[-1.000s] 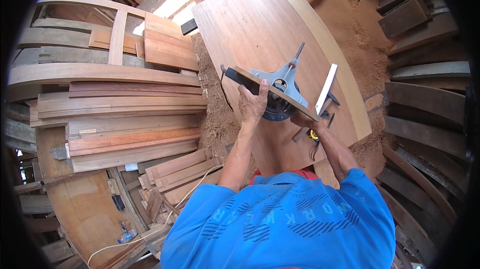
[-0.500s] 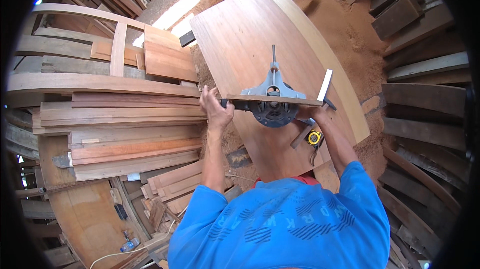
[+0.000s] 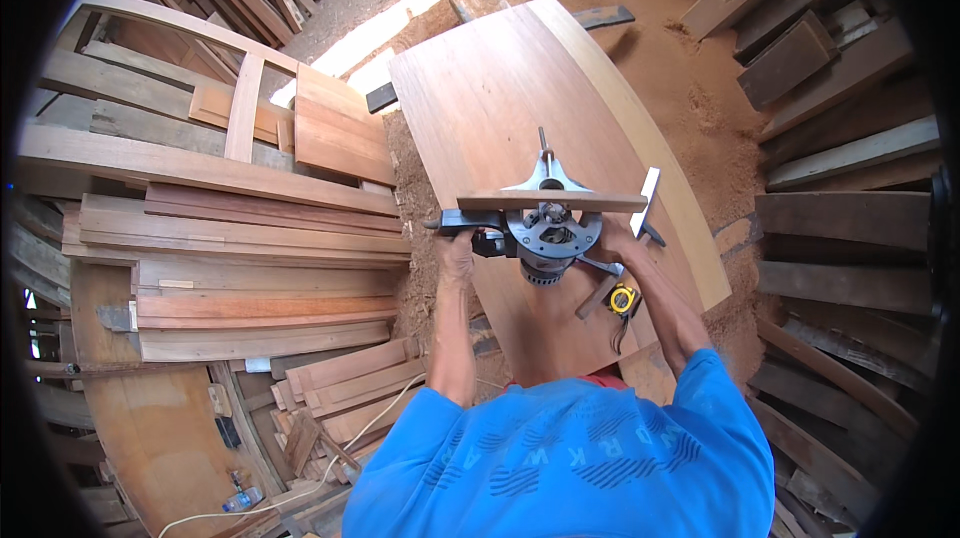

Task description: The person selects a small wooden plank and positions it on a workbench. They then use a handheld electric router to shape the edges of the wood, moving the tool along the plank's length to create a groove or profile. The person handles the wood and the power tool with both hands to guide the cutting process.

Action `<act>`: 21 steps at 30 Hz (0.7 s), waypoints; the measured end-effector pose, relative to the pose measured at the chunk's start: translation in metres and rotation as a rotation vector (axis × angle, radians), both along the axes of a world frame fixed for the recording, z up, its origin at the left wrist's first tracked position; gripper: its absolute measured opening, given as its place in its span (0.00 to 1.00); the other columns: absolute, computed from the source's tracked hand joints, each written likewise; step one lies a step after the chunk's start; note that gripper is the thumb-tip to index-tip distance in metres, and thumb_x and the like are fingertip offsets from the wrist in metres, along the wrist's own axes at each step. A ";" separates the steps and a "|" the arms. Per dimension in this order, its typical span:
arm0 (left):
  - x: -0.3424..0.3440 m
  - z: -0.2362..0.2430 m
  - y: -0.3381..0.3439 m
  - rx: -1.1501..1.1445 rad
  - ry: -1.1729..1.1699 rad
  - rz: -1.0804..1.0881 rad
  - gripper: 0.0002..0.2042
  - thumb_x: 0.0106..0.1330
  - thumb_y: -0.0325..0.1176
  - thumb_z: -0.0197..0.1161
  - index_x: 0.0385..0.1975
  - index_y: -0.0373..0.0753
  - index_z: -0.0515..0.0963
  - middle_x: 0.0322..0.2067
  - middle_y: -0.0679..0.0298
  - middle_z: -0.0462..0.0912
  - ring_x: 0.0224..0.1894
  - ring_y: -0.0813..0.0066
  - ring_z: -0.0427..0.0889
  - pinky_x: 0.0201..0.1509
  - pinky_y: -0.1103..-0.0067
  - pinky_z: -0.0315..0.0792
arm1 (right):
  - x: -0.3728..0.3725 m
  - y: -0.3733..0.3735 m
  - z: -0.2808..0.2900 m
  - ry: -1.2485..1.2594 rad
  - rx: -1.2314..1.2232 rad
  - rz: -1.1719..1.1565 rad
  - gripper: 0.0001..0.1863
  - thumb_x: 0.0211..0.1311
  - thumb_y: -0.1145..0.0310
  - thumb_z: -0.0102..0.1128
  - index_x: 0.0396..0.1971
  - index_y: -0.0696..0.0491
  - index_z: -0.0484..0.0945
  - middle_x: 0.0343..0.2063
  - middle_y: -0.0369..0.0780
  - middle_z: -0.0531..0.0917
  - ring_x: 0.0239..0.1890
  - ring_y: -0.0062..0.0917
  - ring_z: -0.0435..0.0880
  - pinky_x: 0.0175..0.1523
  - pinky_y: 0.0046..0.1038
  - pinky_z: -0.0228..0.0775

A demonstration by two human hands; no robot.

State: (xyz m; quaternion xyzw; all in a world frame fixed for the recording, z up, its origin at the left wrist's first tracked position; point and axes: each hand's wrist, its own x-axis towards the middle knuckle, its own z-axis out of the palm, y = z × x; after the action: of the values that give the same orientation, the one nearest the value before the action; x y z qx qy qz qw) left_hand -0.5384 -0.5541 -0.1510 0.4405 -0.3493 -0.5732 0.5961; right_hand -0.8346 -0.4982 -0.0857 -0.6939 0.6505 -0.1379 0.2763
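A grey-and-black router is between my hands over a large wooden panel, its round base plate tilted up into view. Across that base runs a narrow wooden strip, and a metal rod sticks out beyond it. My left hand is closed round the black handle on the left side. My right hand is closed at the router's right side, its fingers partly hidden behind the tool. Just right of it is a try square with a pale blade. A yellow tape measure lies near my right forearm.
Stacked boards and a wooden frame stand left of the panel. Sawdust covers the floor beyond its right edge. More planks line the right side. A pale cord runs at lower left, near a plastic bottle.
My left hand has gone from open fingers beside the handle to a grip on it. The router has tilted, showing more of its base and lower body.
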 end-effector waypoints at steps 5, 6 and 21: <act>0.018 0.113 0.030 -0.077 -0.044 -0.207 0.03 0.59 0.22 0.64 0.31 0.36 0.78 0.23 0.64 0.80 0.26 0.75 0.81 0.33 0.77 0.77 | -0.008 0.052 0.033 -0.329 0.101 0.175 0.20 0.41 0.67 0.66 0.38 0.58 0.79 0.27 0.47 0.82 0.32 0.38 0.81 0.39 0.37 0.73; 0.022 0.136 0.042 -0.064 0.000 -0.239 0.04 0.59 0.23 0.64 0.32 0.36 0.77 0.23 0.64 0.79 0.26 0.75 0.80 0.33 0.77 0.77 | -0.006 0.066 0.055 -0.406 0.135 0.181 0.20 0.42 0.67 0.66 0.38 0.59 0.79 0.26 0.45 0.81 0.31 0.36 0.80 0.38 0.35 0.72; 0.035 0.181 0.124 0.134 -0.042 -0.219 0.06 0.62 0.31 0.65 0.35 0.39 0.78 0.22 0.68 0.77 0.22 0.82 0.78 0.28 0.82 0.77 | 0.009 0.163 0.094 -0.730 0.430 0.177 0.11 0.42 0.72 0.65 0.29 0.60 0.77 0.22 0.30 0.71 0.27 0.16 0.68 0.30 0.22 0.61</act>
State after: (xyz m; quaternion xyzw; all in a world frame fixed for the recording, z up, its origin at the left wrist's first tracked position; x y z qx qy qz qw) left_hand -0.5036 -0.4302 0.0305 0.4508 -0.3686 -0.6474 0.4917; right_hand -0.8252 -0.3354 0.0087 -0.5794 0.4621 -0.2111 0.6373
